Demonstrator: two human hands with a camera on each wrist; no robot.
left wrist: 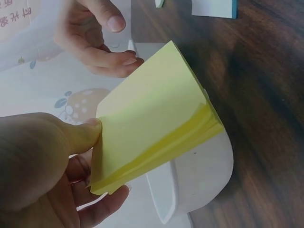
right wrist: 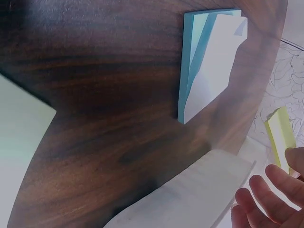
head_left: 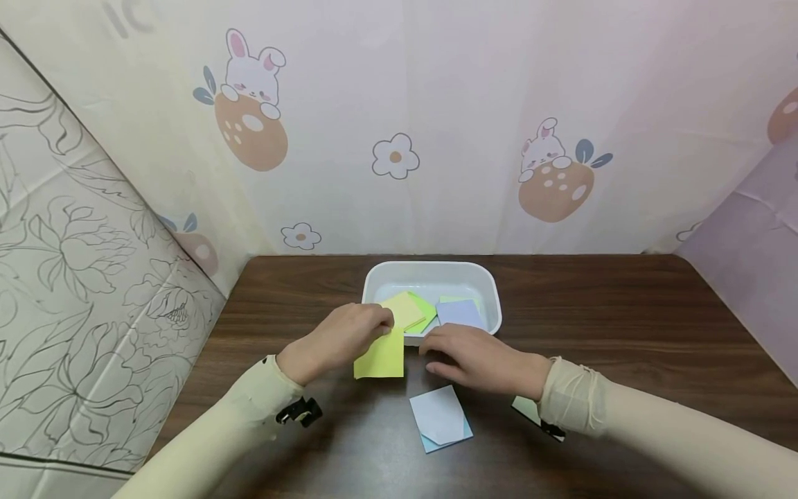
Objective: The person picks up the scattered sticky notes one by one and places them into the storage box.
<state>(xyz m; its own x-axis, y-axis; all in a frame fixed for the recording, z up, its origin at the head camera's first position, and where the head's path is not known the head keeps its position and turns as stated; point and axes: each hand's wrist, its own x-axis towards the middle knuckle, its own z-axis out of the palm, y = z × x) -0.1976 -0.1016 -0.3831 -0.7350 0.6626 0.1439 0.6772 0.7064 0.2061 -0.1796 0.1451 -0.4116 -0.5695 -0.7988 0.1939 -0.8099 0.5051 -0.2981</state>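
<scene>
**Yellow note pad in the left hand, right hand hovering by a white tub**

So, closest to the camera you've got two pale sleeves (head_left: 679, 423) coming in from the bottom corners. Between them on the dark wood table (head_left: 586, 298) there's a blue pad (head_left: 430, 445) lying at a slant, with a white sheet (head_left: 438, 412) on top covering most of it. Over to the right, a pale green pad (head_left: 526, 407) pokes out from under the right wrist, partly hidden.

A bit further in, the left hand (head_left: 346, 339) has the yellow pad (head_left: 380, 357) pinched by its edge, thumb on one face and fingers curled behind. The pad's up in front of the tub's near left corner, and the left wrist view shows a darker yellow band along one side. The right hand (head_left: 476, 357) is loosely bent, thumb and fingers apart, nothing in its grip. It's right by the tub's front edge; can't tell if it's touching.

Then the white tub (head_left: 430, 266) itself: pale yellow notes (head_left: 404, 310) overlapping a bright green pad (head_left: 427, 310) on the left, a lilac pad (head_left: 460, 313) on the right.

Way at the back, a bunny-print wall covering (head_left: 455, 90).
</scene>
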